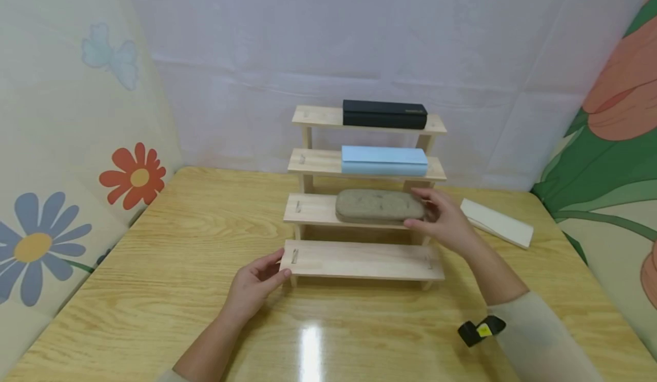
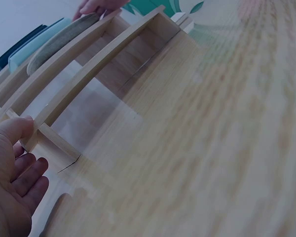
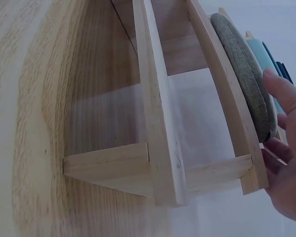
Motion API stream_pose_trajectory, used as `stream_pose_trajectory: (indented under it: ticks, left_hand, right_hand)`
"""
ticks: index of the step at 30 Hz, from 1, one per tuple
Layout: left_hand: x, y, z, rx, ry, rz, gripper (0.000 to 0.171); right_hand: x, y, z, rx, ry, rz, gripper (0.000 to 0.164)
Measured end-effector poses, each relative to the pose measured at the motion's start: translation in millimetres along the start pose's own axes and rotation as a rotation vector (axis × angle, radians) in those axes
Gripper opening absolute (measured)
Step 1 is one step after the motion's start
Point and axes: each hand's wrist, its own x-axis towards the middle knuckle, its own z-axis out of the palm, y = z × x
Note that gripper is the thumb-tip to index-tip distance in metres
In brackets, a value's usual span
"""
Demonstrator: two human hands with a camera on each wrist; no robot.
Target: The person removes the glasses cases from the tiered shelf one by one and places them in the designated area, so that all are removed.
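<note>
A stepped wooden display rack (image 1: 359, 259) with several shelves stands on the table. My left hand (image 1: 256, 285) grips the left end of its lowest shelf, thumb in front and fingers behind. On the second shelf up lies a grey-brown glasses case (image 1: 380, 206) with a cloth-like surface. Around that case's right end is my right hand (image 1: 449, 222), thumb at the front and a finger at the back; the right wrist view shows the hand (image 3: 288, 143) close to the shelf end too. A light blue glasses case (image 1: 384, 161) and a black glasses case (image 1: 384, 115) lie on the shelves above.
To the rack's right, a white flat case (image 1: 497, 223) lies on the wood-grain table (image 1: 169, 268). A black strap piece with a yellow mark (image 1: 482, 330) sits by my right sleeve. A pale cloth (image 1: 246, 57) hangs behind, with flower-patterned panels at both sides.
</note>
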Motion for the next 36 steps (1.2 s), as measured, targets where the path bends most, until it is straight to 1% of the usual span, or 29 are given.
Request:
stream_pose_trajectory:
  ticks: [8, 15, 19, 30, 36]
  left_hand:
    - [-0.2, 0.0, -0.3, -0.007, -0.007, -0.009, 0.051]
    - [-0.3, -0.5, -0.7, -0.01, -0.009, -0.004, 0.051]
    - [-0.4, -0.8, -1.0, -0.011, -0.011, -0.001, 0.051]
    - [-0.7, -0.9, -0.5, -0.017, -0.013, 0.002, 0.051]
    - [-0.7, -0.7, -0.7, -0.01, -0.01, 0.005, 0.051]
  right_hand:
    - [9.2, -2.5, 4.4, -0.096, -0.023, -0.022, 0.069]
    - [14.2, -6.7, 8.6, -0.119, -0.052, 0.005, 0.071]
    - [17.7, -7.9, 11.1, -0.134, -0.056, 0.005, 0.072]
    - [23.4, -11.5, 17.2, -0.149, -0.072, -0.008, 0.075]
    - [25.2, -13.9, 18.6, -0.19, -0.074, -0.035, 0.076]
